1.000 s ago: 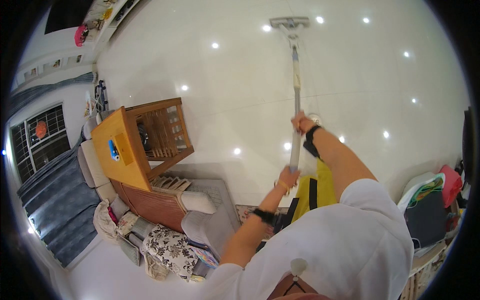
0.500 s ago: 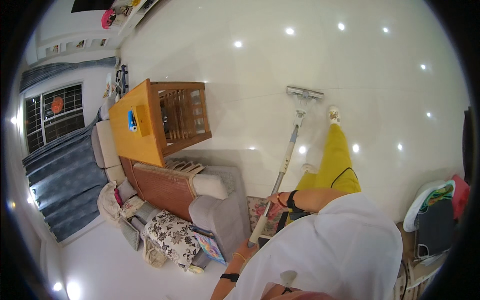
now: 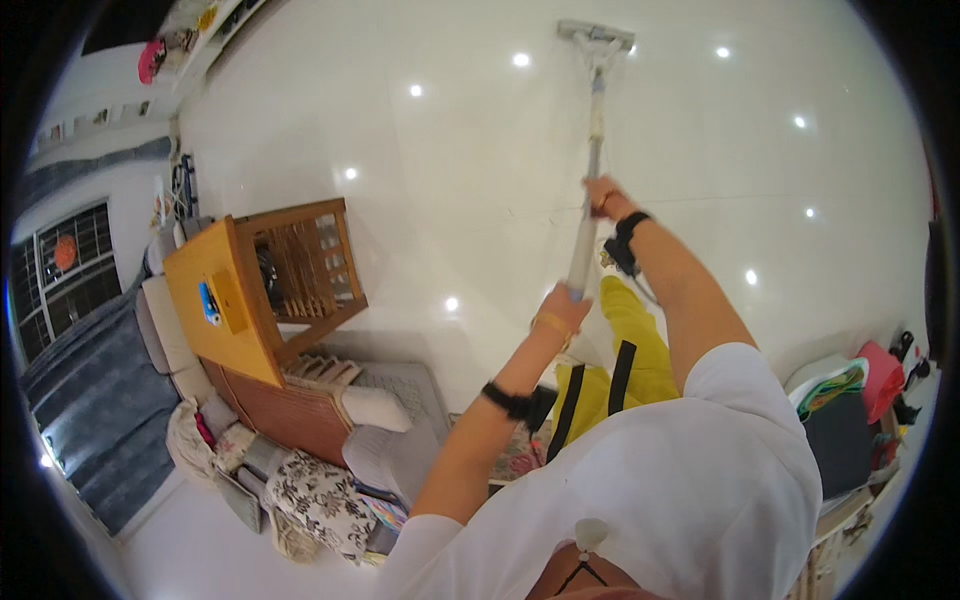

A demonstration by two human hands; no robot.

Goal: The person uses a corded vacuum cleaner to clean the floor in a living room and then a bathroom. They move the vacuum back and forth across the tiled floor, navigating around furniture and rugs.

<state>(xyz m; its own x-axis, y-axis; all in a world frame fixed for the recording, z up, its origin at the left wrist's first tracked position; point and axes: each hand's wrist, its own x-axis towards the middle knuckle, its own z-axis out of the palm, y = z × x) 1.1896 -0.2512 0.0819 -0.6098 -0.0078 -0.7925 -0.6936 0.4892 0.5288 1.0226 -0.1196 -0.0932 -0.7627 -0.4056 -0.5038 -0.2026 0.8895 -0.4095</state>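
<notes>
A flat-headed mop [image 3: 583,240] with a pale grey pole stretches away from me over the glossy floor. My left hand [image 3: 565,308] is closed around the near end of the pole. Farther up, my right hand [image 3: 606,197] wraps the same pole, with that arm reaching forward. The wide mop head [image 3: 596,36] rests on the cream tiles [image 3: 480,170] near the far edge of the picture. Both wrists carry black straps. One foot below my yellow trousers [image 3: 632,330] is mostly hidden by my forearm.
To the left stands a wooden table [image 3: 228,300] bearing a small box and a blue item. Closer in is a grey sofa [image 3: 390,460] with cushions and a floral cloth. A white basin [image 3: 830,380] and a dark board [image 3: 838,445] stand at the right.
The mop head has slid forward across the floor, away from me. Both hands have pushed out with the pole, and my arms are more extended. The view has shifted as I leaned forward.
</notes>
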